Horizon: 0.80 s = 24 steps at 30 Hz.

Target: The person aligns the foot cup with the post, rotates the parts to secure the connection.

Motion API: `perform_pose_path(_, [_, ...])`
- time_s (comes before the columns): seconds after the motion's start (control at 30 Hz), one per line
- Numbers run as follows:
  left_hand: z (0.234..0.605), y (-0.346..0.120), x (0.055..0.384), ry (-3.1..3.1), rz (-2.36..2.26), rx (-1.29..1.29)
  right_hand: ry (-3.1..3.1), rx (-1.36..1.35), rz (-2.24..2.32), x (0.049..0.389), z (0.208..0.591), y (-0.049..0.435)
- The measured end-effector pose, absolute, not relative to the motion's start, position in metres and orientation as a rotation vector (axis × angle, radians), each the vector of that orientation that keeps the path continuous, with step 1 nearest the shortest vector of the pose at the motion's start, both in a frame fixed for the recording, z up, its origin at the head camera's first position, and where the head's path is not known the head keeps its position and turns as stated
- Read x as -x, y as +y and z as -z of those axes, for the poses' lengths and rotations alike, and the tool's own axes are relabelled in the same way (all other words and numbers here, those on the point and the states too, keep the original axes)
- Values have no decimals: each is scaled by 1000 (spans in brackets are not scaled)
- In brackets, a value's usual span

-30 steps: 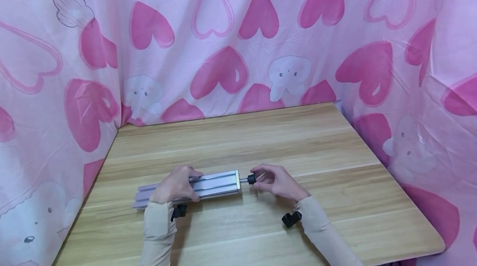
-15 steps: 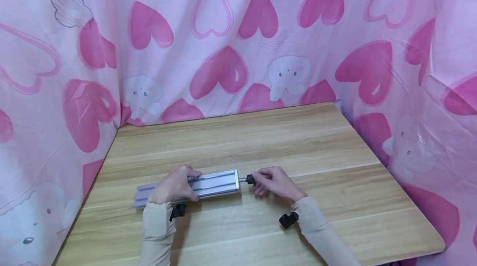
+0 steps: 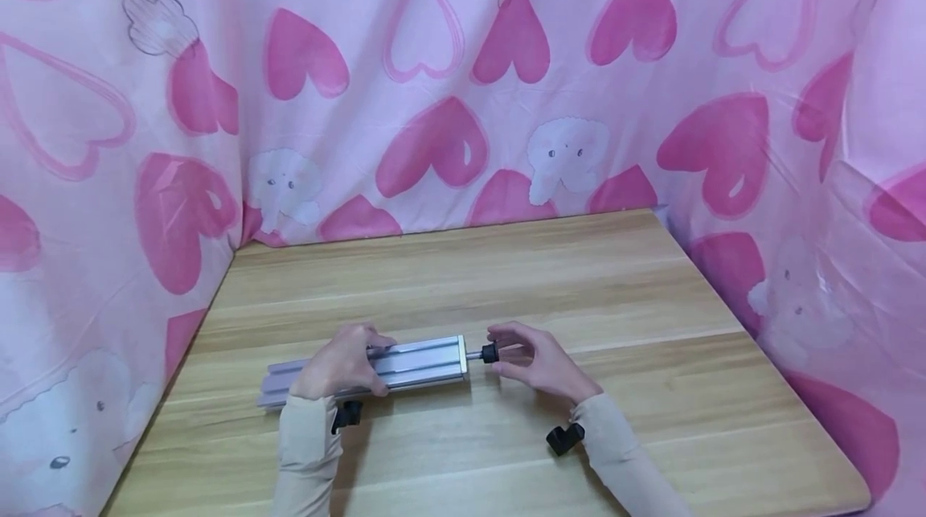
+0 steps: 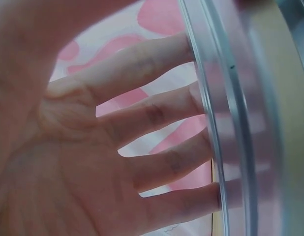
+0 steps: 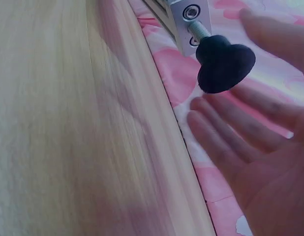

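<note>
My left hand (image 3: 340,364) grips a silver grooved aluminium profile (image 3: 423,359) across its middle, thumb on the near side and fingers on the far side. In the left wrist view, fingertips (image 4: 196,98) reach the profile's ridged side. A pale end plate (image 3: 463,356) caps its right end. Out of that plate sticks a threaded stud (image 5: 197,29) carrying a black lobed knob (image 5: 226,64). Around the knob, my right hand (image 3: 541,360) is spread, thumb and fingers apart on either side and pinching nothing. The right wrist view has the fingers relaxed below the knob.
The work happens over a wood-grain table (image 3: 463,284). A pink heart-patterned curtain (image 3: 434,147) hangs along its back and both sides. Black camera mounts sit at the left wrist (image 3: 347,414) and right wrist (image 3: 565,439).
My right hand's fingers, closed together at the knob half a second ago, have spread away from it. The left hand keeps its grip on the profile. The head view has shifted slightly.
</note>
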<state>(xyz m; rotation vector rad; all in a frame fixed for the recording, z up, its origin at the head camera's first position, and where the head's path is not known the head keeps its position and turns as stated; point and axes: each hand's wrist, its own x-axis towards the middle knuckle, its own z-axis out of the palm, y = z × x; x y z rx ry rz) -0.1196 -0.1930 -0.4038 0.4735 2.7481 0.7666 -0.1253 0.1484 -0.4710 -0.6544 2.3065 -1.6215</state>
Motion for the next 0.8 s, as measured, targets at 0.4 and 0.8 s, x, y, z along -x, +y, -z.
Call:
perform_pose_path(0.4, [407, -194, 116, 2728, -806, -391, 2320, 670, 1654, 126, 475, 146])
perform_pose_path(0.8, [409, -190, 119, 2735, -810, -321, 2323, 534, 1559, 132, 479, 145])
